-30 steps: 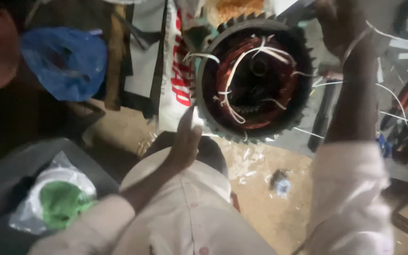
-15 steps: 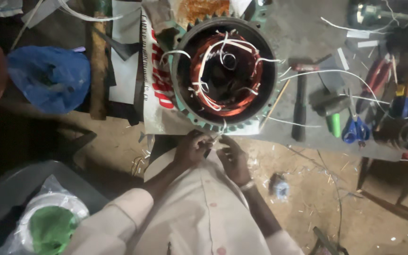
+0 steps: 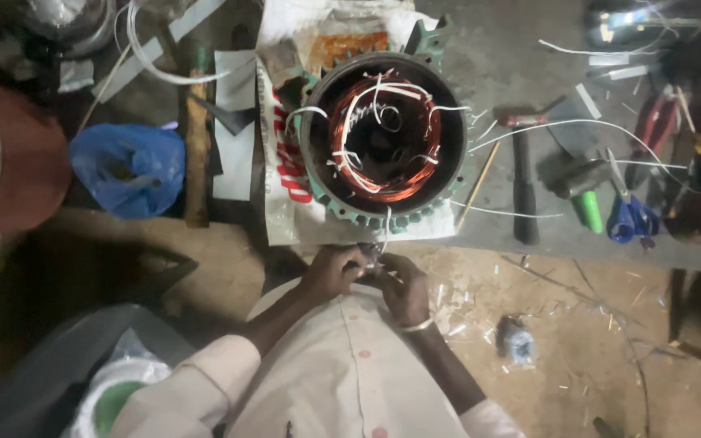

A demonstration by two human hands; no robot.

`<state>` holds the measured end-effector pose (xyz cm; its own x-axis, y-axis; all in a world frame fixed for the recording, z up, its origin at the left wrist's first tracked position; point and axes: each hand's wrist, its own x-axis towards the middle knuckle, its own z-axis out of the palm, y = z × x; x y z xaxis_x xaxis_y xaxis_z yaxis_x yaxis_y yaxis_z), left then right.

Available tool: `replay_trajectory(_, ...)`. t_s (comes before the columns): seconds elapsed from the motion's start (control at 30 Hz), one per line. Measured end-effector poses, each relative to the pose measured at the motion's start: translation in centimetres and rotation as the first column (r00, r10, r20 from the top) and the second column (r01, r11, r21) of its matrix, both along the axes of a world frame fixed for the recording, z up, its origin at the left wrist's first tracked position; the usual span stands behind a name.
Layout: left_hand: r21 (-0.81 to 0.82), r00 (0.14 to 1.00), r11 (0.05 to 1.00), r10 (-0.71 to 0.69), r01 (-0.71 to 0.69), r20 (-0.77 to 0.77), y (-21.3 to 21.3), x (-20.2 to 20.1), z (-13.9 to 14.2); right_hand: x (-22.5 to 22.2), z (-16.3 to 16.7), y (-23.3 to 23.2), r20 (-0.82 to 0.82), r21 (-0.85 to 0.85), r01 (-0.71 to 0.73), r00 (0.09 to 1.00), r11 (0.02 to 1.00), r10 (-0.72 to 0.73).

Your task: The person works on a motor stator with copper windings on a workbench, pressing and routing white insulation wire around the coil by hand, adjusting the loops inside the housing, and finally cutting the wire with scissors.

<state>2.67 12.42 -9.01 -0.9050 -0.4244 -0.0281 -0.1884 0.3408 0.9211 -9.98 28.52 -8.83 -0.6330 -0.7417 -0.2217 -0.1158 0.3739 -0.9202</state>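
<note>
Both hands, left hand [image 3: 333, 272] and right hand [image 3: 403, 288], have dropped from the motor [image 3: 383, 138]; grips now pinched together on its white wire [image 3: 385, 231].

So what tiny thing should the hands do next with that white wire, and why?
Probably keep pinching the white wire end and work its tip. Both the left hand and right hand meet on it just below the motor stator, and the wire runs up into the copper windings, so pulling hard looks risky.
</note>
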Motion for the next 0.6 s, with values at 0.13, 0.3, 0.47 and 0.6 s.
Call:
replay_trajectory(0.13,0.051,0.991,0.991,-0.123,0.121,0.045,-1.0,0.9,2.7,0.4,-2.0,-0.2,0.542,-0.210,0.138,0.840,0.968,-0.003)
replay_trajectory(0.3,0.087,0.950,0.946,-0.313,0.313,-0.009,-2.0,0.5,5.7,0.7,-4.7,-0.3,0.381,-0.082,0.323,0.885,0.943,-0.269)
replay_trajectory(0.47,0.002,0.879,0.880,-0.475,0.475,-0.033,-3.8,1.4,8.1,0.1,-3.5,1.2,0.507,-0.110,0.472,0.784,0.875,-0.359)
replay_trajectory(0.6,-0.210,0.899,0.890,-0.430,0.405,-0.089,-4.1,0.6,8.1,1.9,-2.3,2.4,0.445,-0.005,0.471,0.791,0.882,-0.419)
